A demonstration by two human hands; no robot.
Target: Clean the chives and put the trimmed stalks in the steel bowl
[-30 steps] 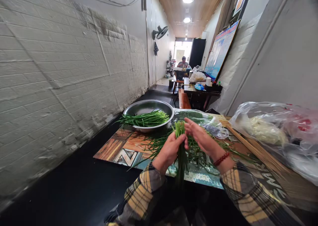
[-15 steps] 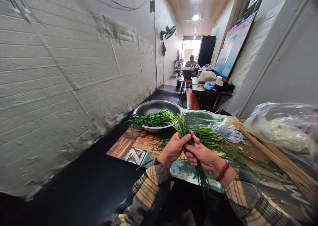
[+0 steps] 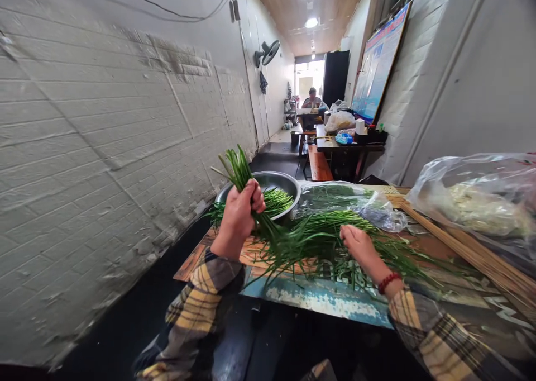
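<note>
My left hand [image 3: 242,208] is closed round a bunch of garlic chives [image 3: 238,167], raised in front of the metal basin [image 3: 274,175]. The stem ends point up, and the long leaves trail down to the right over the table. My right hand [image 3: 359,246] is closed too, above the loose chives on the right; its fingertips are pressed together, and whether they pinch a leaf I cannot make out. More chives [image 3: 278,202] lie in the basin. A heap of chives [image 3: 335,222] spreads over the patterned tabletop [image 3: 326,303] between my hands.
A clear plastic bag [image 3: 330,196] with greens lies behind the heap. Thin wooden sticks [image 3: 456,233] stretch along the right, beside a big clear bag [image 3: 477,208] of pale food. Farther back are a bench [image 3: 319,163], a cluttered table [image 3: 343,143] and a seated person [image 3: 312,99].
My hands were together on the bunch and have come apart. The left has carried the chives left and up toward the basin; the right has moved right. The view has shifted slightly.
</note>
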